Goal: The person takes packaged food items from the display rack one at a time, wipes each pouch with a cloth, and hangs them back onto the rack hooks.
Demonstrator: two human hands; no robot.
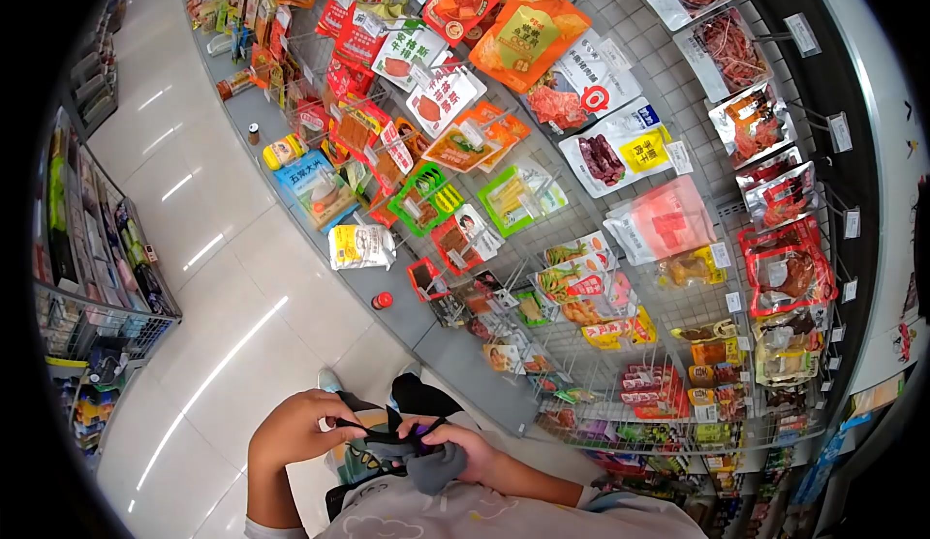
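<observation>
My left hand [302, 427] is closed, its thumb and fingers pinching a black strap [355, 430] at the bottom centre, close to my body. Beside it, my right hand [467, 453] wraps round a bunched dark grey cloth [435, 468] with black edges and a bit of purple. The strap and the cloth seem to belong together, but their kind is hard to make out. Both hands are in front of a light shirt [504, 515] with faint drawings on it. Shoes [329, 380] show on the floor just beyond my hands.
A wire-grid store rack [542, 239] with several hanging snack packets curves along the right. On its grey base shelf [436, 355] are a small red-lidded jar [382, 300] and a white packet [361, 246]. A wire basket display [145, 321] stands left, across the tiled floor [218, 297].
</observation>
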